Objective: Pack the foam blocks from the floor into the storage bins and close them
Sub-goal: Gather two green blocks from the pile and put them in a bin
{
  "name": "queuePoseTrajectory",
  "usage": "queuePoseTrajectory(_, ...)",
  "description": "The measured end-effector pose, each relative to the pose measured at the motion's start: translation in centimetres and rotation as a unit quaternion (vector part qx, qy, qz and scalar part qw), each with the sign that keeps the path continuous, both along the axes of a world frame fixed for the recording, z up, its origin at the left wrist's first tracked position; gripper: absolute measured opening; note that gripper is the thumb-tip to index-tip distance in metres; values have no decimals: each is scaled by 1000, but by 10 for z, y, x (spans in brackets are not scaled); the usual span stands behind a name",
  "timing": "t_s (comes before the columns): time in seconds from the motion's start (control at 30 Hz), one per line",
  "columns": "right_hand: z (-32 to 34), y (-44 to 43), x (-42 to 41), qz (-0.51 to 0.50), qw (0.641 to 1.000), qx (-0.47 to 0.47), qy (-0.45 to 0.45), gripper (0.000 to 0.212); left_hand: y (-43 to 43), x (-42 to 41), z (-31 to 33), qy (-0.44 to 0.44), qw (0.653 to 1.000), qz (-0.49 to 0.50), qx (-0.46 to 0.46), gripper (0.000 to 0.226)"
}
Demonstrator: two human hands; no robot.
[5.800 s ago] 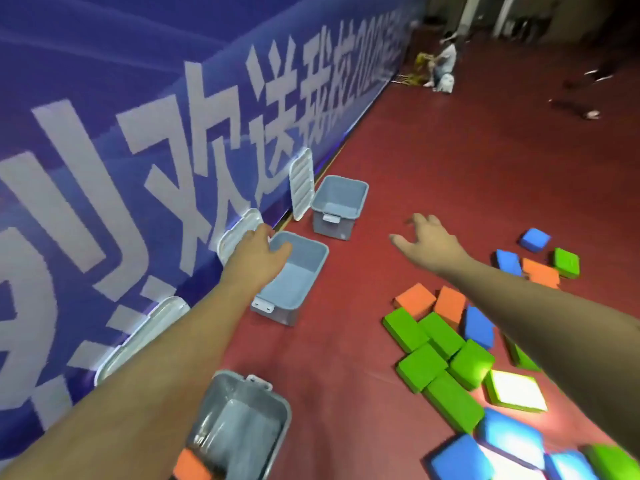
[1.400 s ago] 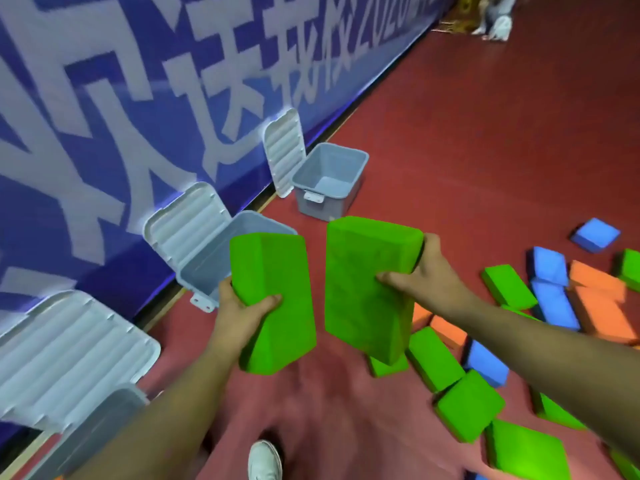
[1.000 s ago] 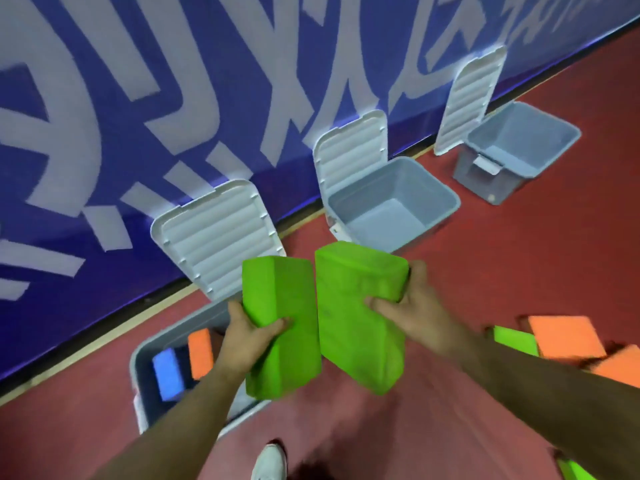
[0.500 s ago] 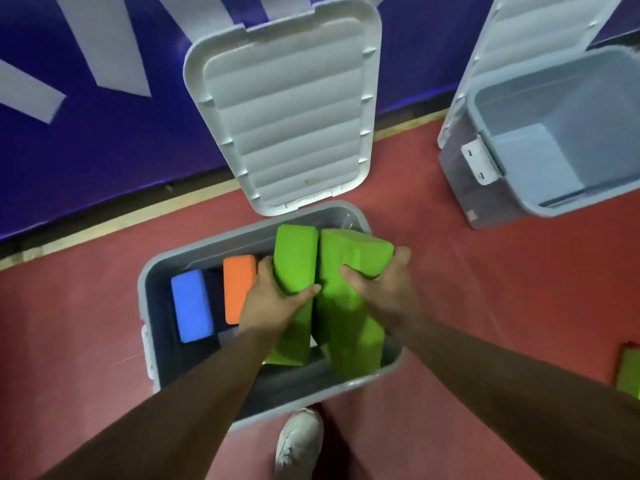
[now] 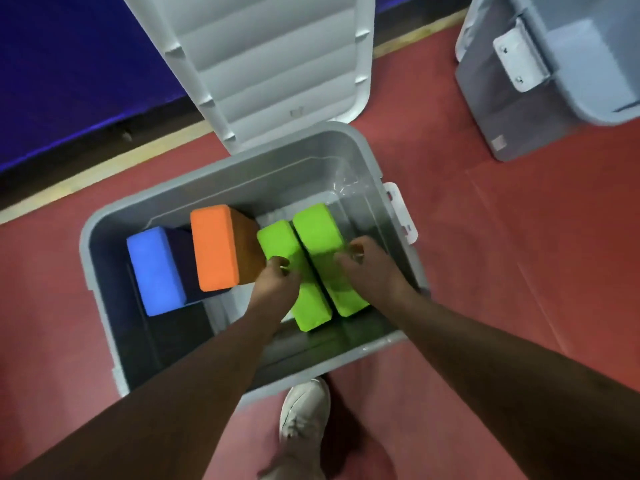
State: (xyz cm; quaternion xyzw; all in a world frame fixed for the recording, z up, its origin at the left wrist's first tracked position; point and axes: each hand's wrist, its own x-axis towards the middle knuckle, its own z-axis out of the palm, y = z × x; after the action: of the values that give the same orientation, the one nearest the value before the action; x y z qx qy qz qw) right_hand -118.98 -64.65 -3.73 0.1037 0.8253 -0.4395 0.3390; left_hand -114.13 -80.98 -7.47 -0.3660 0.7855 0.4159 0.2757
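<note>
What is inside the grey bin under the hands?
Seen: blue block, orange block, two green blocks, on edge. Hidden: parts of both greens, under left hand and right hand.

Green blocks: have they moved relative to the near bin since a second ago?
Yes. The left green block and right green block, then held in the air outside the bin, are now down inside it, beside the orange block.
</note>
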Motion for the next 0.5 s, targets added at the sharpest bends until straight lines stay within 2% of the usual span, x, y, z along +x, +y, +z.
queuePoseTrajectory(0.07,25,33,5,-16,1000,0,17,18,17,-11,27,52,999,7,-14,24)
queuePoseTrajectory(0.17,64,100,13,-43,998,-3,52,23,58,-32,73,135,990,-31,-16,17)
queuePoseTrajectory(0.23,82,144,21,-52,997,28,58,23,87,-45,99,191,981,-41,-7,16)
queuePoseTrajectory(0.37,112,261,56,-129,983,100,80,22,186,-44,141,272,947,-172,16,17)
queuePoseTrajectory(0.5,122,386,146,-237,957,144,85,20,318,0,141,224,902,-364,61,27)
